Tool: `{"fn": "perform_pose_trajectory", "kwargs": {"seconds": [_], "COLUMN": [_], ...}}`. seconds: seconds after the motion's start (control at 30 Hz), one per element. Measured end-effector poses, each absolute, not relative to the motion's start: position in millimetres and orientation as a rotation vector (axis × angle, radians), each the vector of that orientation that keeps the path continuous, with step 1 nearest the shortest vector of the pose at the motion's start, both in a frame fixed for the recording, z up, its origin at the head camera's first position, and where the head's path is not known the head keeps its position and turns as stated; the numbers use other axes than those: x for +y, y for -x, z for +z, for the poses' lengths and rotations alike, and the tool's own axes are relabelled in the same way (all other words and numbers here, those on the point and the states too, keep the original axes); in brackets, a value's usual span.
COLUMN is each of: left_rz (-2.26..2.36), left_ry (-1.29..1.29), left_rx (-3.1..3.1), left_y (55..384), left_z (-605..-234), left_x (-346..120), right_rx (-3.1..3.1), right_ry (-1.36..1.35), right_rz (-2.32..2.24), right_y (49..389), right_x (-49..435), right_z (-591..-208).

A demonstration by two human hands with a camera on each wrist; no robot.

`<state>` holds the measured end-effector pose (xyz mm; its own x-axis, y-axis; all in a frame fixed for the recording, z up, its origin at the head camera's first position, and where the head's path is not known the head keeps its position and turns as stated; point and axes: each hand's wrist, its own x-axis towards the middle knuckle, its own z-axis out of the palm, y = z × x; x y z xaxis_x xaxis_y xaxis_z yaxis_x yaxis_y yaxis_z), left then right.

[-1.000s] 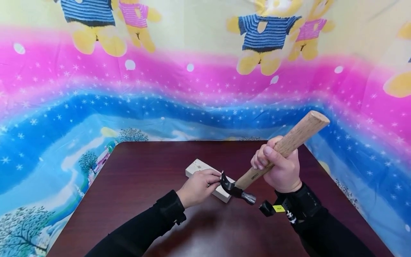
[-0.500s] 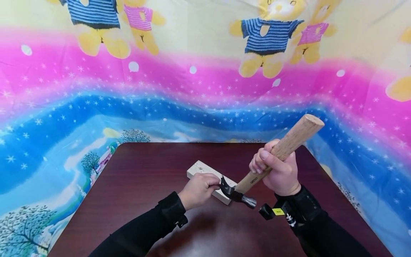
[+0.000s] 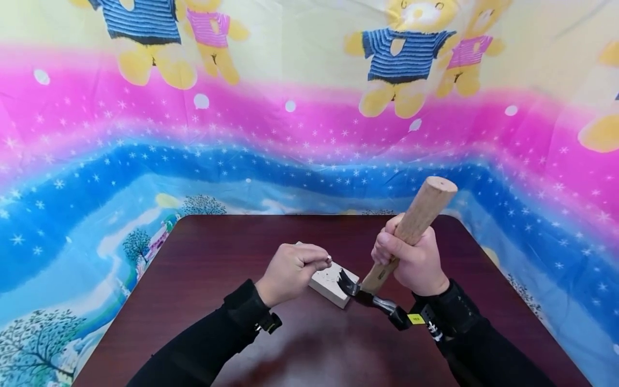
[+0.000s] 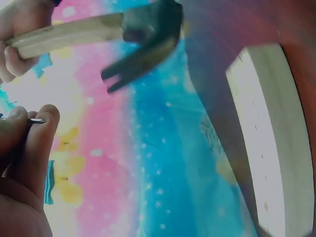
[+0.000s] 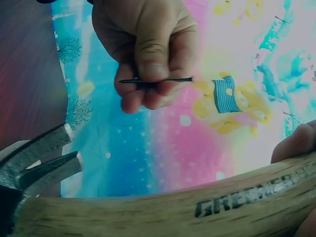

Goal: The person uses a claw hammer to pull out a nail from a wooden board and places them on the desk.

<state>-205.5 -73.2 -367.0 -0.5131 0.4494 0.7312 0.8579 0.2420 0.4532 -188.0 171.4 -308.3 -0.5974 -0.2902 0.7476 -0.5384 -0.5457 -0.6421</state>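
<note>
My left hand [image 3: 292, 271] pinches a dark nail [image 5: 182, 79] between thumb and fingers, above the far part of a pale wooden block [image 3: 331, 282]. In the right wrist view the nail lies sideways, both its ends showing past the fingertips. My right hand [image 3: 418, 260] grips the wooden handle of a claw hammer [image 3: 423, 209], its butt end up. The dark hammer head [image 4: 158, 39] hangs low at the near right end of the block in the head view, claw towards my left hand. Small marks dot the block's top; its far end is hidden behind my left hand.
The block lies aslant on a dark red-brown table [image 3: 227, 247]. A printed cloth [image 3: 290, 134] with bears and snowflakes hangs behind the table and along its sides. Black straps with small devices circle both wrists.
My left hand has lifted off the block and drawn back left from the claw, now showing the nail. The hammer's handle has swung left and more upright, its head slightly right.
</note>
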Motion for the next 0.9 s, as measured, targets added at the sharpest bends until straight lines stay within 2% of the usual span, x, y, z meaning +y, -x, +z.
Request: {"fn": "perform_pose_trajectory", "kwargs": {"seconds": [0.4,0.67,0.9], "left_rz": [-1.127,-1.059,-1.092], "left_ry": [0.821,0.402,0.196], "left_rx": [-2.376,-2.744,-3.006], "left_y": [205,187,161], "left_z": [-384,-404,-419], "left_x": [-121,-192,-251], "right_rx": [-1.438,-1.462,-1.446], "right_ry": [-1.279,-1.252,-1.265], "right_rz": [2.268,2.249,2.249], "right_y": [195,196,198], "right_x": [177,185,195], "right_z": [-309,-314,-317]}}
